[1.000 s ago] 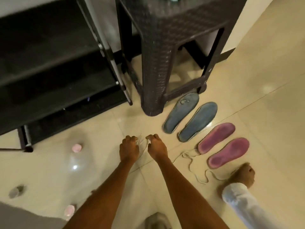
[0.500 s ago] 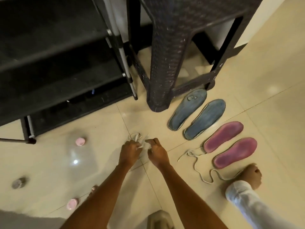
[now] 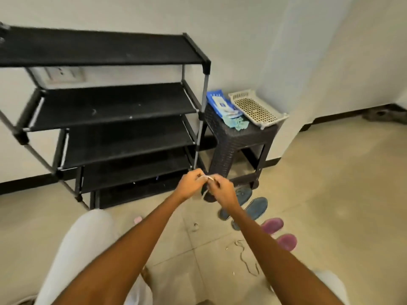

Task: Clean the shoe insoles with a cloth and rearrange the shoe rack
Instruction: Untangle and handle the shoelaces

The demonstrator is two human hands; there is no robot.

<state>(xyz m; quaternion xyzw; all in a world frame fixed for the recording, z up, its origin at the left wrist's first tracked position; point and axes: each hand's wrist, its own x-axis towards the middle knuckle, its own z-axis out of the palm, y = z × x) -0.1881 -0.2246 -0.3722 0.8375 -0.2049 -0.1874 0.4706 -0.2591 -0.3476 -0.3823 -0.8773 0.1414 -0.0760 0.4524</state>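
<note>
both hands, left hand and right hand, pinch white shoelace midair before shoe rack. lace looks limp, light; you grip near ends. four insoles lie on floor.

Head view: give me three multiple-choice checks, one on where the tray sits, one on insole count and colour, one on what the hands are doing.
1. Where is the white tray?
A. On the stool
B. On the rack's top shelf
C. On the floor

2. Which insoles lie on the floor?
A. Four blue
B. Two blue, two purple
C. Three purple

3. What are the hands doing?
A. Resting flat on the floor
B. Both pinching a white lace
C. Wiping an insole

Answers:
1 A: the tray rests on the dark stool, beside the rack.
2 B: the blue insoles lie next to the purple insoles.
3 B: the left hand and right hand hold the lace between them in the air.
</note>
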